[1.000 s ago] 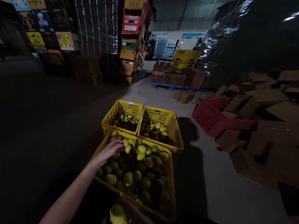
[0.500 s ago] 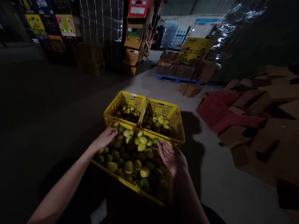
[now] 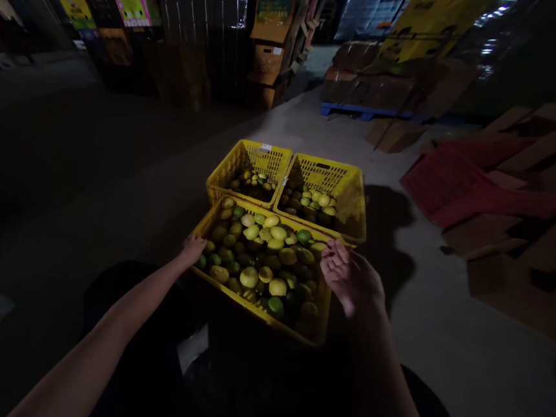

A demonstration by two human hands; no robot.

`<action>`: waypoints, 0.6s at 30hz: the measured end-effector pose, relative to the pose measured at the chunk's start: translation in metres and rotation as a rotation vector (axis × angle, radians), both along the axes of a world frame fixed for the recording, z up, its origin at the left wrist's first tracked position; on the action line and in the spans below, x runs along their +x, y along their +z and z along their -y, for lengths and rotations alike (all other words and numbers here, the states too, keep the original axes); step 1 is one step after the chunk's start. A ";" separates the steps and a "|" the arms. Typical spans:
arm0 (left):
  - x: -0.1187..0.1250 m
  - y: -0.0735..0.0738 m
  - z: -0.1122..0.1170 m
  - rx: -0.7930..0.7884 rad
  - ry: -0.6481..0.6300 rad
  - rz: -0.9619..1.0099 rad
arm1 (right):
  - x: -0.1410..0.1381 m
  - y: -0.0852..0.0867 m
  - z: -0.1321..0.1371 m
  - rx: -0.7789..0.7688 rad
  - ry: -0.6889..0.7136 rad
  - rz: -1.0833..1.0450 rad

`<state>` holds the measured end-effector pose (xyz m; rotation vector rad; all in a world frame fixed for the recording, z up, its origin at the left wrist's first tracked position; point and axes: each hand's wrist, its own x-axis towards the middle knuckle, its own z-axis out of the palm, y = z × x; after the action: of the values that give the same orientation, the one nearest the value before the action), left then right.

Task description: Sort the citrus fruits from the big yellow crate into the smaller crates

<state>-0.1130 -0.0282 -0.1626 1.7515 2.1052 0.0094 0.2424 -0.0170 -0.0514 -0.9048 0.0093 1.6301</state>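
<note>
A yellow plastic crate (image 3: pixel 252 308) full of lemons (image 3: pixel 249 277), some of them green, stands right in front of me. My left hand (image 3: pixel 192 250) is at the crate's left side, fingers curled over the rim. By the right rim, my right hand (image 3: pixel 352 278) is raised with its palm turned inward and nothing in it; the fingers are loosely bent and apart. Two more yellow crates touch the far side: the left crate (image 3: pixel 216 176) and the right crate (image 3: pixel 354 199) hold fewer lemons.
A red crate (image 3: pixel 448 188) lies tilted among cardboard boxes (image 3: pixel 522 256) on the right. Farther back are a blue pallet (image 3: pixel 359 112) with wrapped goods and a tall stack of cartons (image 3: pixel 269 62). The lighting is dim, with dark shadow on the left floor.
My left hand has moved from over the lemons outward to the crate's left rim. My right hand has drawn off the fruit to the right. The view has tipped downward.
</note>
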 end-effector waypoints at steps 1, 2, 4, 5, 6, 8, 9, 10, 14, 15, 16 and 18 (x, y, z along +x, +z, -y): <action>0.001 -0.003 0.000 0.007 0.007 0.004 | 0.001 0.001 0.001 -0.003 -0.002 0.004; 0.003 -0.005 -0.001 0.011 0.015 0.012 | 0.002 0.001 0.002 -0.002 -0.003 0.002; 0.005 -0.006 -0.006 0.017 0.033 0.044 | 0.006 0.001 0.002 0.017 -0.007 -0.008; 0.005 -0.006 -0.009 0.018 0.046 0.067 | 0.008 0.000 0.002 0.029 -0.012 -0.015; 0.005 -0.005 -0.013 0.020 0.062 0.095 | 0.009 0.000 0.001 0.036 -0.018 -0.019; 0.005 0.000 -0.019 0.022 0.098 0.167 | 0.010 -0.002 0.001 0.038 -0.027 -0.012; 0.006 0.003 -0.022 0.022 0.115 0.212 | 0.010 -0.002 0.001 0.035 -0.027 -0.005; 0.008 0.006 -0.025 0.021 0.128 0.262 | 0.008 -0.003 0.001 0.031 -0.022 0.003; 0.037 0.032 -0.028 0.020 0.130 0.511 | -0.008 -0.004 0.003 0.007 0.040 0.075; 0.048 0.041 -0.027 0.017 0.120 0.590 | -0.015 -0.004 0.005 -0.001 0.081 0.099; 0.061 0.051 -0.025 0.011 0.107 0.675 | -0.023 -0.004 0.006 -0.012 0.139 0.116; 0.082 0.073 -0.020 -0.074 0.115 1.018 | -0.042 -0.002 0.009 -0.030 0.281 0.115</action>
<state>-0.0310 -0.0077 -0.0897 1.1672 1.3963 0.6876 0.2004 -0.0263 -0.0535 -1.0583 -0.1803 1.8378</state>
